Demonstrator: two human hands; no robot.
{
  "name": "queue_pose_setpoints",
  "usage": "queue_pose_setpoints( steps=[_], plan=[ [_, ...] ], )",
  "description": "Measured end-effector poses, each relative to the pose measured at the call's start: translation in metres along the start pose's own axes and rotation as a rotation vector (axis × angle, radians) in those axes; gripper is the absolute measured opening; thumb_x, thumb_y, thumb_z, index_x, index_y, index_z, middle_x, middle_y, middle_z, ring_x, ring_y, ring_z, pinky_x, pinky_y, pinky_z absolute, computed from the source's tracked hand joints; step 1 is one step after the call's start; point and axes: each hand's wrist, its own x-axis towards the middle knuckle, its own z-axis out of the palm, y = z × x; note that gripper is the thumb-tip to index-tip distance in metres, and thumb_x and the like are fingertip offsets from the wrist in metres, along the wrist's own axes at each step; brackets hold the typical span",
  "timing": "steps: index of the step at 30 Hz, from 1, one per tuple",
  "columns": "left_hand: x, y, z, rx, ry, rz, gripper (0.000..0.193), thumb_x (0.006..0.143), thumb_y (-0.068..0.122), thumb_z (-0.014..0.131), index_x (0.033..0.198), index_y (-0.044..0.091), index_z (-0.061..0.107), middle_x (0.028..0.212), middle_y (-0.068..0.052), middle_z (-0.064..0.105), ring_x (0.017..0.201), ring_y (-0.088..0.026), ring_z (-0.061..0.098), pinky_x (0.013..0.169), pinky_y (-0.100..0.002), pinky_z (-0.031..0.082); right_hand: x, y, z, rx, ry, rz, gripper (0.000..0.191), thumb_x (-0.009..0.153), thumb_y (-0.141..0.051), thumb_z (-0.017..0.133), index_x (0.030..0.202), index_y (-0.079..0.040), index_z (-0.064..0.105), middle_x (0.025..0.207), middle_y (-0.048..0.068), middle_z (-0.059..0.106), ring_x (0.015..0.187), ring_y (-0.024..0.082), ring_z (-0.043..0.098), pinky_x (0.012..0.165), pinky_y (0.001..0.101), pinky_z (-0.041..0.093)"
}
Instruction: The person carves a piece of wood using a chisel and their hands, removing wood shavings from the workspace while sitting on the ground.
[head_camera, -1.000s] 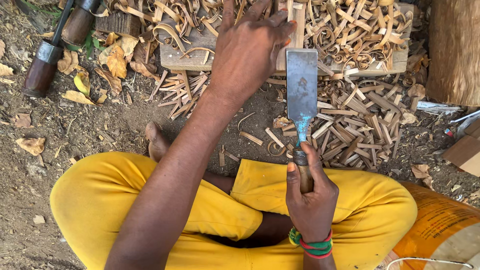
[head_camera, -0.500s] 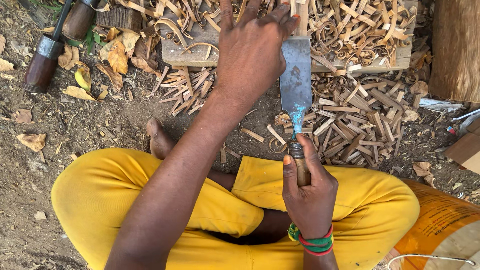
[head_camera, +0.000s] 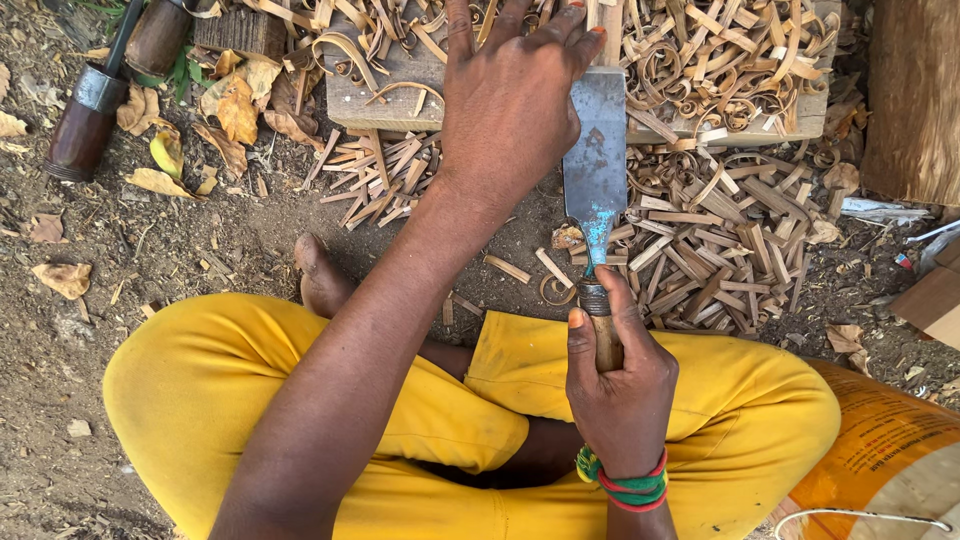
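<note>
Between hands, near top centre: broad flat blade (head_camera: 596, 160) with wooden handle, tip up against wood strip (head_camera: 612, 25) on board (head_camera: 400, 95). Right hand (head_camera: 620, 375) wrapped tight round handle, thumb up along it. Left hand (head_camera: 515, 95) fingers spread, pressing down on strip and board, just beside blade. Shavings (head_camera: 720, 230) heaped on board and dirt. Yellow trousers (head_camera: 250, 400) on crossed legs below. Dark mallet (head_camera: 85, 115) far left.

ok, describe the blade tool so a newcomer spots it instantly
Start at the pale wooden block at top centre, strewn with shavings. Below its edge, the right hand grips a flat grey steel blade with wooden handle: the only metal among brown strips, with turquoise staining near its ferrule.
</note>
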Motion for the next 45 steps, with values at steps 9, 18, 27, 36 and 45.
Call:
queue_pose_setpoints(
  steps=[9,18,27,36,45],
  plan=[
    [-0.001,0.001,-0.005,-0.006,0.006,0.005,0.053,0.077,-0.006,0.068,0.121,0.022,0.079,0.131,-0.001,0.071,0.137,-0.027,0.051,0.121,-0.069,0.014,0.0,0.002,0.001,-0.002,0.001,0.011,0.041,0.098,-0.016,0.071,0.136,-0.003,0.065,0.059,-0.004,0.031,0.054,0.005,0.028,0.047,0.0262,0.026],
    [0.0,0.001,-0.003,0.018,0.01,0.014,0.051,0.081,-0.007,0.067,0.121,0.023,0.079,0.128,0.0,0.072,0.133,-0.025,0.055,0.121,-0.068,0.018,0.001,0.002,0.0,0.014,-0.002,0.005,0.041,0.099,-0.015,0.071,0.137,-0.003,0.065,0.061,-0.005,0.036,0.055,0.004,0.031,0.047,0.0253,0.028],
    [0.0,0.001,-0.001,-0.005,0.022,0.006,0.051,0.078,-0.006,0.068,0.12,0.021,0.078,0.129,-0.001,0.072,0.129,-0.025,0.058,0.119,-0.067,0.022,0.012,-0.001,-0.005,0.002,0.003,0.041,0.037,0.097,-0.012,0.072,0.134,-0.004,0.068,0.065,-0.003,0.032,0.059,0.004,0.028,0.049,0.0242,0.025],
    [-0.021,0.045,-0.034,-0.002,0.029,0.129,0.037,0.086,0.002,0.067,0.122,-0.002,0.074,0.126,-0.027,0.07,0.119,-0.034,0.068,0.118,-0.052,0.04,0.012,-0.021,-0.007,0.011,-0.029,0.079,0.038,0.098,-0.006,0.066,0.135,-0.001,0.064,0.07,0.002,0.043,0.061,0.002,0.033,0.05,0.0225,0.031],
    [-0.021,0.042,-0.009,-0.004,-0.091,0.149,0.035,0.087,0.01,0.064,0.117,-0.006,0.072,0.122,-0.025,0.072,0.119,-0.033,0.069,0.115,-0.041,0.046,0.043,-0.035,0.005,-0.106,-0.022,0.002,0.041,0.096,-0.007,0.066,0.136,0.003,0.062,0.09,0.025,0.069,0.069,0.02,0.058,0.061,0.0321,0.052]
  ],
)
